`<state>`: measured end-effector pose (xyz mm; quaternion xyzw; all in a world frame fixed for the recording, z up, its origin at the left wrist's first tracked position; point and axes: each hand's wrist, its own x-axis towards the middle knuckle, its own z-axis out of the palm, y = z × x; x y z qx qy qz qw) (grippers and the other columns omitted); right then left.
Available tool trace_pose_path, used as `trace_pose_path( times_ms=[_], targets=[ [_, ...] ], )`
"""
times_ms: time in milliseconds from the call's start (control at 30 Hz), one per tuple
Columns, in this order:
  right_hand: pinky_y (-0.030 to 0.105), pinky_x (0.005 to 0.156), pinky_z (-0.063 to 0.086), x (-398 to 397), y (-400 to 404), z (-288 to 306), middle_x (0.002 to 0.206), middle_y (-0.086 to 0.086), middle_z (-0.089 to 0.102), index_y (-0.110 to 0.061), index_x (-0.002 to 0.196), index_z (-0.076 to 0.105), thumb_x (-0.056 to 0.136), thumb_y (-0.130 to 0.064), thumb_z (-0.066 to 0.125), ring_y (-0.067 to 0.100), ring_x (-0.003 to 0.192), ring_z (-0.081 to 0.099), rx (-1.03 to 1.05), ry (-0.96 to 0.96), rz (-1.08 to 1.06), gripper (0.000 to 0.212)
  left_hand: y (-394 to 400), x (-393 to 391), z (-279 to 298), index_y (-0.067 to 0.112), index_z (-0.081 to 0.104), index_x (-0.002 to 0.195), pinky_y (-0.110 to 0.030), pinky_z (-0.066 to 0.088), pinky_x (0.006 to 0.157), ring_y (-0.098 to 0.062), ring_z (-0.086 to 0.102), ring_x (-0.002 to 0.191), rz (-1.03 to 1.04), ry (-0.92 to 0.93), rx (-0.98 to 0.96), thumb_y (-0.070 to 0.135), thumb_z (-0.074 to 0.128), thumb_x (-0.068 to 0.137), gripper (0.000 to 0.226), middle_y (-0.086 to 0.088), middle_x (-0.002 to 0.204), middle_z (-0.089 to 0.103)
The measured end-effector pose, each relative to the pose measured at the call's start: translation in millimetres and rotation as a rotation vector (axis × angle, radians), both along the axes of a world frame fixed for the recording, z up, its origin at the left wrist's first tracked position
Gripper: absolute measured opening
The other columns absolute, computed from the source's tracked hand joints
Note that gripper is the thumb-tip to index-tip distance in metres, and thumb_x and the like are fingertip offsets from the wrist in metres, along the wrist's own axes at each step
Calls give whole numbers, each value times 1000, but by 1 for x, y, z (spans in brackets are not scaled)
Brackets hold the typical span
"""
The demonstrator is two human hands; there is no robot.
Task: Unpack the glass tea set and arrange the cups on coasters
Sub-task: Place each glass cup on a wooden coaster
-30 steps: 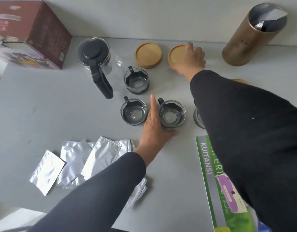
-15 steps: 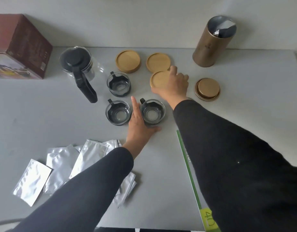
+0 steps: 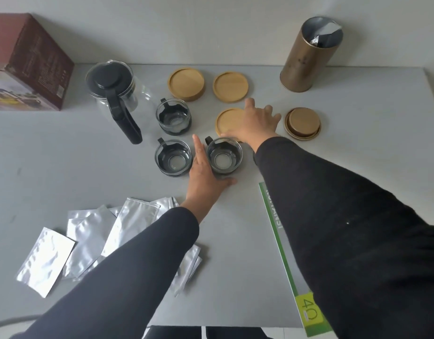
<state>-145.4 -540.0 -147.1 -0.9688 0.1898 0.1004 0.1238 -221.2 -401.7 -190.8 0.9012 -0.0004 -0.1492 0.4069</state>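
Three glass cups with black holders stand mid-table: one at the back (image 3: 173, 116), two in front (image 3: 172, 157) (image 3: 224, 156). A glass teapot (image 3: 110, 94) with black lid and handle is left of them. Two wooden coasters (image 3: 186, 83) (image 3: 230, 86) lie at the back. A third coaster (image 3: 228, 121) lies flat just behind the front right cup, and my right hand (image 3: 256, 121) rests on its right half, thumb along its near edge. My left hand (image 3: 203, 172) lies flat between the two front cups, index finger and thumb loosely around the right one.
A gold canister (image 3: 311, 55) stands open at the back right, its lid (image 3: 302, 123) lying right of my right hand. A dark red box (image 3: 27, 64) is at the back left. Several foil packets (image 3: 88, 231) lie front left. A green carton (image 3: 279, 231) pokes out under my right arm.
My right hand brought a coaster from the back row toward me and set it down behind the front right cup. My left hand stayed by that cup.
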Motion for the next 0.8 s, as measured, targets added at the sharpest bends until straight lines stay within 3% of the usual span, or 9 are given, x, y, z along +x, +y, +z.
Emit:
trace_pose_path(
  times_ms=[167,333,500,800],
  targets=[
    [44,97,35,-27,-16,5,129,13,51,-14,134,36,77,-51,63,33,123,41,98,-189,-42,73,1,-11,2,15,-17,149,-19,17,111,-16,17,145,18,18,-12,19,84,68,130,0,159,14],
    [41,102,36,-75,-29,1,135,11,43,-14,141,30,74,-47,70,29,128,36,255,-360,-128,85,4,-29,4,11,-17,149,-22,17,112,-19,18,145,-16,-7,49,23,80,72,124,-4,160,8],
    [41,109,32,-109,-25,-13,144,10,34,-15,144,25,68,-45,78,28,134,30,311,-337,-144,97,9,-45,-1,11,-14,150,-26,18,113,-22,20,144,-8,-15,66,25,79,74,121,-6,159,14],
    [32,105,34,-105,-34,-30,139,11,37,-12,142,28,69,-33,80,26,129,37,391,-363,-144,91,3,-56,-6,10,8,152,-22,11,114,-15,11,146,-35,-72,168,37,69,83,96,-3,159,7]
  ],
)
